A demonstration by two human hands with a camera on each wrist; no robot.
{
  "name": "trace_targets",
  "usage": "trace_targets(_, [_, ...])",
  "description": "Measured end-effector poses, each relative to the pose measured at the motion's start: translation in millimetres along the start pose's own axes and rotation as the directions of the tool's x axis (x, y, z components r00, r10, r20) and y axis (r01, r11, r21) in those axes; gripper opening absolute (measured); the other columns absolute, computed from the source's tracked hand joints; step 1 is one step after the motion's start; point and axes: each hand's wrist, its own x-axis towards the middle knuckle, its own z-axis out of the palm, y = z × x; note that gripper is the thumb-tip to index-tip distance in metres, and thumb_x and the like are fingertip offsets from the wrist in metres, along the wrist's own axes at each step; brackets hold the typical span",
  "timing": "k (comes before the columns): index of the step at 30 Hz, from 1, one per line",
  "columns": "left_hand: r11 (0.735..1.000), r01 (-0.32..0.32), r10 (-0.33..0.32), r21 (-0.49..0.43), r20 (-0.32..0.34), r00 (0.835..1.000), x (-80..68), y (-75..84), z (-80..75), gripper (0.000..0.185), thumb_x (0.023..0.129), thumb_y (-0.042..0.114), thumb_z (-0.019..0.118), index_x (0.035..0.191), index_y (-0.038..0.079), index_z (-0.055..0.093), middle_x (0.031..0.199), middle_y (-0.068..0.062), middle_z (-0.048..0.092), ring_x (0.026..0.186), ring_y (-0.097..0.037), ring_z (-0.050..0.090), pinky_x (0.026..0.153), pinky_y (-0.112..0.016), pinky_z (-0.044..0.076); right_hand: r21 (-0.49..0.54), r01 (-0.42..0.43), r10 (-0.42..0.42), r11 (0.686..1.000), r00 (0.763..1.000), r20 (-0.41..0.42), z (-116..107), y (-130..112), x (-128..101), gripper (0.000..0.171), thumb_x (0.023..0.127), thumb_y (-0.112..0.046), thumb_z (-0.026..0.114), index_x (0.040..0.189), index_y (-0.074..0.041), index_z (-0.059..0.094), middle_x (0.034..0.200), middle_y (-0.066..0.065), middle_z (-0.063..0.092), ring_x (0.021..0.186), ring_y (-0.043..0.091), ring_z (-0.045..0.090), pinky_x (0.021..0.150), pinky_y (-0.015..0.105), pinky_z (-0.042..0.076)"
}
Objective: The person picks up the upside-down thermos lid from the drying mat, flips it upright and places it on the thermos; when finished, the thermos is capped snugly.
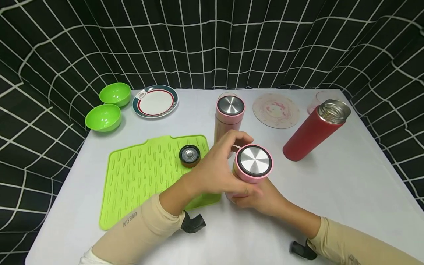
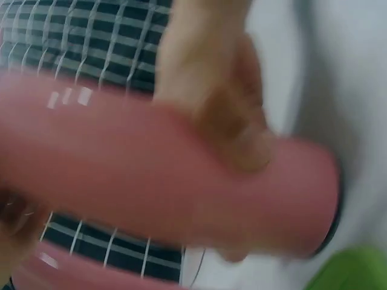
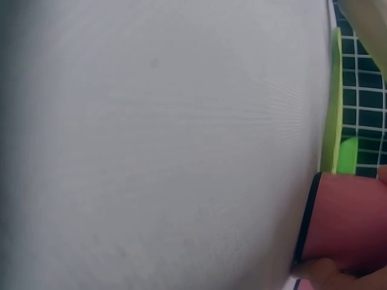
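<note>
A pink thermos flask (image 1: 236, 173) with a brushed-steel disc on its lid (image 1: 254, 160) stands between both hands, in front of a second pink flask (image 1: 228, 123). My left hand (image 1: 213, 163) grips its upper part, thumb along the near side. Lower down, my right hand (image 1: 265, 197) holds the body. In the left wrist view the right hand (image 2: 208, 84) wraps the flask (image 2: 121, 163) near its dark-rimmed base. The flask's base end (image 3: 344, 220) shows at the right of the right wrist view, with fingers (image 3: 326, 275) on it.
A lidless red flask (image 1: 309, 134) stands to the right. On the green mat (image 1: 139, 180) at left sits a round stopper (image 1: 190, 155). Two green bowls (image 1: 103, 117) and a rimmed plate (image 1: 155, 102) are at back left. A pale pink disc (image 1: 276, 110) lies behind.
</note>
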Motion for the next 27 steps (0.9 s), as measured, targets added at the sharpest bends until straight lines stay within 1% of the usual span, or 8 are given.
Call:
trace_targets(3, [0.999, -0.015, 0.014, -0.029, -0.045, 0.999, 1.0, -0.6, 2.3, 0.073, 0.059, 0.02, 0.095, 0.121, 0.008, 0.058, 0.115, 0.005, 0.062, 0.106, -0.009, 0.058, 0.094, -0.029, 0.047, -0.011, -0.032, 0.032, 0.999, 0.999, -0.005, -2, -1, -1, 0.046, 0.065, 0.006, 0.084, 0.098, -0.016, 0.06, 0.09, 0.001, 0.062, 0.078, 0.021, 0.059, 0.067, 0.031, 0.052])
trace_targets(7, [0.967, 0.027, 0.009, -0.253, 0.137, 0.991, 11.4, -8.4, -9.2, 0.071, 0.064, 0.0, 0.089, 0.128, -0.002, 0.058, 0.121, -0.005, 0.065, 0.114, -0.013, 0.059, 0.103, -0.036, 0.042, -0.08, -0.082, 0.078, 0.993, 0.996, -0.042, -3, -3, -3, 0.054, 0.063, 0.0, 0.087, 0.106, -0.015, 0.058, 0.098, -0.001, 0.062, 0.086, 0.019, 0.058, 0.074, 0.029, 0.05])
trace_targets(10, [0.966, 0.071, -0.015, -0.249, 0.221, 0.975, 14.1, -8.8, -14.8, 0.074, 0.068, 0.0, 0.086, 0.134, -0.002, 0.053, 0.127, -0.004, 0.062, 0.119, -0.013, 0.055, 0.105, -0.036, 0.04, -0.084, -0.08, 0.076, 0.993, 0.996, -0.051, -3, -2, -3, 0.058, 0.062, -0.001, 0.088, 0.109, -0.015, 0.057, 0.101, -0.001, 0.061, 0.088, 0.018, 0.058, 0.076, 0.028, 0.049])
trace_targets(12, [0.985, 0.066, -0.04, -0.159, 0.16, 0.986, 9.7, -3.2, -11.5, 0.078, 0.066, 0.008, 0.09, 0.134, 0.002, 0.052, 0.127, 0.0, 0.059, 0.117, -0.011, 0.054, 0.103, -0.033, 0.042, -0.052, -0.062, 0.061, 0.997, 0.998, -0.029, -2, -2, -2, 0.052, 0.064, 0.001, 0.086, 0.106, -0.014, 0.059, 0.098, 0.0, 0.063, 0.085, 0.02, 0.059, 0.074, 0.03, 0.051])
trace_targets(15, [0.992, 0.061, -0.055, 0.111, -0.055, 0.997, -2.8, 10.3, 2.5, 0.079, 0.062, 0.031, 0.094, 0.127, 0.011, 0.054, 0.12, 0.008, 0.057, 0.109, -0.005, 0.054, 0.094, -0.027, 0.046, -0.03, -0.067, 0.066, 0.997, 0.998, -0.013, -2, -3, -3, 0.048, 0.067, 0.0, 0.086, 0.104, -0.014, 0.06, 0.096, 0.002, 0.063, 0.082, 0.02, 0.059, 0.072, 0.032, 0.052])
trace_targets(19, [0.95, 0.059, 0.024, 0.308, -0.261, 0.965, -11.1, 19.1, 18.8, 0.071, 0.059, 0.044, 0.093, 0.116, 0.015, 0.062, 0.11, 0.012, 0.062, 0.103, 0.0, 0.055, 0.088, -0.022, 0.047, -0.108, -0.114, 0.11, 0.988, 0.993, -0.038, -3, -5, -7, 0.053, 0.067, -0.009, 0.088, 0.109, -0.014, 0.057, 0.1, 0.0, 0.061, 0.086, 0.018, 0.057, 0.074, 0.031, 0.051])
trace_targets(23, [0.995, -0.007, 0.026, 0.095, -0.2, 0.979, -7.6, 12.0, 13.4, 0.063, 0.061, 0.025, 0.094, 0.116, 0.011, 0.066, 0.109, 0.009, 0.067, 0.103, -0.004, 0.06, 0.092, -0.025, 0.048, -0.147, -0.107, 0.103, 0.983, 0.994, -0.031, -2, -9, -4, 0.044, 0.067, -0.007, 0.088, 0.099, -0.017, 0.06, 0.091, -0.003, 0.062, 0.079, 0.017, 0.058, 0.07, 0.031, 0.051])
trace_targets(27, [0.989, 0.023, -0.03, -0.149, -0.05, 0.998, -1.1, -1.3, 2.7, 0.065, 0.06, 0.011, 0.094, 0.118, 0.007, 0.066, 0.111, 0.006, 0.068, 0.106, -0.011, 0.062, 0.098, -0.031, 0.046, -0.093, -0.052, 0.054, 0.994, 0.998, 0.014, -1, -10, 1, 0.037, 0.068, 0.002, 0.084, 0.09, -0.019, 0.064, 0.084, -0.004, 0.064, 0.075, 0.017, 0.059, 0.067, 0.03, 0.051])
